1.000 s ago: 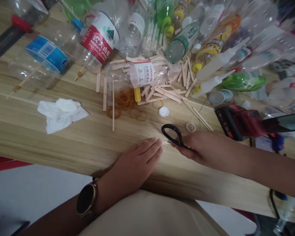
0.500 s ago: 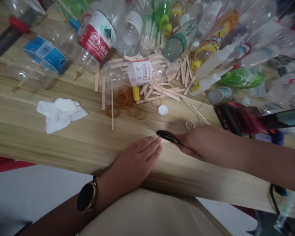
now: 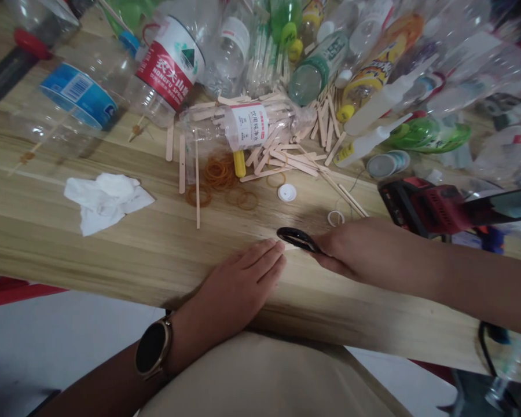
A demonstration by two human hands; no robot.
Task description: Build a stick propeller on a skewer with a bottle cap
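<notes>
My left hand (image 3: 247,278) lies flat on the wooden table near its front edge, fingers stretched out and side by side. Its fingertips touch the end of a pale, thin wooden stick (image 3: 292,247), most of which is hidden. My right hand (image 3: 345,249) is closed around black-handled scissors (image 3: 297,236); a black loop sticks out toward my left fingertips, and the blades are hidden by the hand. Just beyond the hands are a white bottle cap (image 3: 287,193) and a white ring (image 3: 336,218).
Loose craft sticks (image 3: 295,164) and rubber bands (image 3: 219,172) surround a fallen clear bottle (image 3: 249,124). Several plastic bottles crowd the back. A crumpled tissue (image 3: 108,200) lies left, a red and black power tool (image 3: 423,205) right. Two white glue bottles (image 3: 371,142) lie nearby.
Both hands stay almost in place. The scissors' loop has tilted very slightly, and a bit more of the pale stick shows beneath it.
</notes>
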